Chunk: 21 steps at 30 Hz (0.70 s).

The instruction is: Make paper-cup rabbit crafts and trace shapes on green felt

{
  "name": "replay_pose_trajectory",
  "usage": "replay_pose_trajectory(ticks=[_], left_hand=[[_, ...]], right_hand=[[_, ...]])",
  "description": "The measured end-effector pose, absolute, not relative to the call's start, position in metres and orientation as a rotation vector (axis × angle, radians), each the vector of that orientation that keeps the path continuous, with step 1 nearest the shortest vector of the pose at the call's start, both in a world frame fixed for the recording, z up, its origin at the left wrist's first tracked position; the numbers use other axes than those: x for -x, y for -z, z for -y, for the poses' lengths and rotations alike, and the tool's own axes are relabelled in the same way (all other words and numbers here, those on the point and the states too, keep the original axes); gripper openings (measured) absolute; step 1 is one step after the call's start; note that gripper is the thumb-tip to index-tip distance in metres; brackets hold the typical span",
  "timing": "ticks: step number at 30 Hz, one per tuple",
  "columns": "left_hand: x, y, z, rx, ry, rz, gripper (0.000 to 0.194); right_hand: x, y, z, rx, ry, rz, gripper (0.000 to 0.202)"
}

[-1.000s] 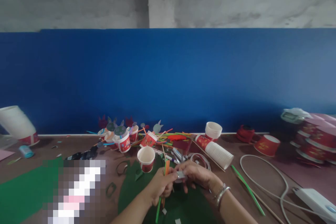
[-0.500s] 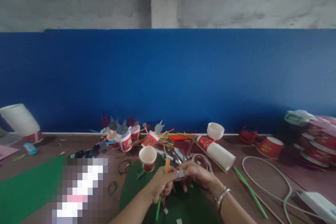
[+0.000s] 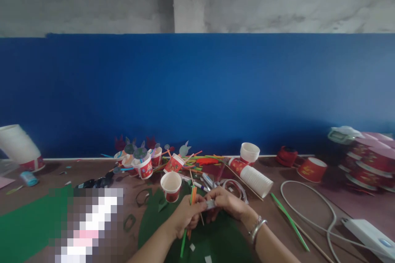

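My left hand (image 3: 189, 213) is closed around a small bundle of orange and green sticks (image 3: 193, 195), which stands nearly upright, its green end (image 3: 183, 245) poking out below. Between the fingertips of both hands is a small greyish-white piece (image 3: 210, 204), too small to identify. My right hand (image 3: 227, 202) pinches the right side of that piece. Both hands are over dark green paper (image 3: 216, 238), where small white scraps (image 3: 192, 247) lie. A paper cup (image 3: 171, 186) stands just beyond my left hand.
Decorated cups (image 3: 143, 166) stand at the back left. A cup stack (image 3: 256, 181) lies right of centre near a tape roll (image 3: 236, 187). A white cable (image 3: 304, 181) loops at right beside a power strip (image 3: 368, 236). Green sheet (image 3: 33, 222) lies left.
The view has shifted slightly, so most things appear a little further left. Both hands keep their hold, and a thin stick end now shows between them.
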<state>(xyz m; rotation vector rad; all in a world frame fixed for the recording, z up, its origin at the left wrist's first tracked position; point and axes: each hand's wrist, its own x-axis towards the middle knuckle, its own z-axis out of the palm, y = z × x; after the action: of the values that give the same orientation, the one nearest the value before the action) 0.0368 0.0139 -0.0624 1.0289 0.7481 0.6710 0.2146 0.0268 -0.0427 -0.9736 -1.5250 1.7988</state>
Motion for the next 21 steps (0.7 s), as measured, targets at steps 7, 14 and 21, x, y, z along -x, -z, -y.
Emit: replay_pose_trajectory(ticks=[7, 14, 21], left_hand=[[-0.0365, 0.0601, -0.0132, -0.994, -0.707, -0.707, 0.041], [-0.0347, 0.0608, -0.0118, -0.968, -0.689, -0.660, 0.040], [-0.0367, 0.0649, -0.0131, -1.025, -0.663, -0.710, 0.039]], right_hand=[[-0.2111, 0.0423, -0.0270, 1.013, -1.780, 1.510, 0.020], [-0.2181, 0.0472, -0.0296, 0.790, -1.986, 1.385, 0.022], [-0.2183, 0.0448, -0.0280, 0.855, -1.949, 1.432, 0.017]])
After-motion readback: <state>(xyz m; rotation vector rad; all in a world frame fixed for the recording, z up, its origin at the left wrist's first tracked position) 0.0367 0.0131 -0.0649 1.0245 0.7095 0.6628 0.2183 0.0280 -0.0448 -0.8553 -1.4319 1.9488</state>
